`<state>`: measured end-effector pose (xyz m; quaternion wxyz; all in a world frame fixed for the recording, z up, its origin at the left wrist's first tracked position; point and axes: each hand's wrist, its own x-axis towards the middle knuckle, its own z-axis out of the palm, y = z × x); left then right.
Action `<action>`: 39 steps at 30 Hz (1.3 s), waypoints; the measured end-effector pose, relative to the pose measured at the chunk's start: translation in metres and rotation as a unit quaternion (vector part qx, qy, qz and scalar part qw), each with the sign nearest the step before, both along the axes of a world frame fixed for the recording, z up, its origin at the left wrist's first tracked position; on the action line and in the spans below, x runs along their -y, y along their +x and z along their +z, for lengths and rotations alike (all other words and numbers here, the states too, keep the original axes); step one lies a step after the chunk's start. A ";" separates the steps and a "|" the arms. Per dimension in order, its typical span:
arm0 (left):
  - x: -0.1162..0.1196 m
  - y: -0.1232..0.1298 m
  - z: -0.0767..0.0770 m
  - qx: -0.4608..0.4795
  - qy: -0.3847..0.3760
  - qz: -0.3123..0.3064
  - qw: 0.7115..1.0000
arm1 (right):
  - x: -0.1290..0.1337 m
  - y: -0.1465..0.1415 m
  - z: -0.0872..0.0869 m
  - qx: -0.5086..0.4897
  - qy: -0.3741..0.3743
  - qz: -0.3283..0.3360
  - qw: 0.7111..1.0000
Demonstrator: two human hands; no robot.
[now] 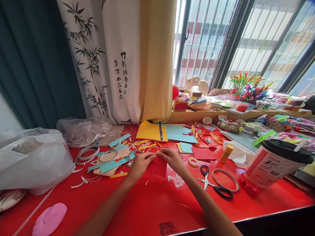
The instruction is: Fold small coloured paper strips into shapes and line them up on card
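Evidently, left hand (140,165) and right hand (173,159) both pinch thin red paper (161,167) over the glossy table (147,209).

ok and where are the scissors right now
In the head view, the scissors lie open on the red table, just right of the person's right forearm, beside a large ring and left of the big cup.

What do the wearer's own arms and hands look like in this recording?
Both the left hand and the right hand are bare, with no gloves. No sleeves cover the forearms in view, and no watch, bracelet or ring can be made out.
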<state>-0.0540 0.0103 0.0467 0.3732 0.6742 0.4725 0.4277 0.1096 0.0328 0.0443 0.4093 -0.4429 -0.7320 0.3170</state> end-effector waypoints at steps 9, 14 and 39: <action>0.002 0.001 0.003 -0.023 0.014 0.007 1.000 | 0.000 -0.001 -0.002 0.004 0.027 -0.009 1.000; 0.002 -0.001 0.003 -0.068 -0.002 0.004 0.998 | 0.001 -0.002 -0.002 0.009 0.044 -0.005 0.999; -0.010 -0.003 -0.015 -0.052 -0.082 -0.037 0.995 | 0.001 -0.003 -0.004 0.008 0.037 0.033 0.999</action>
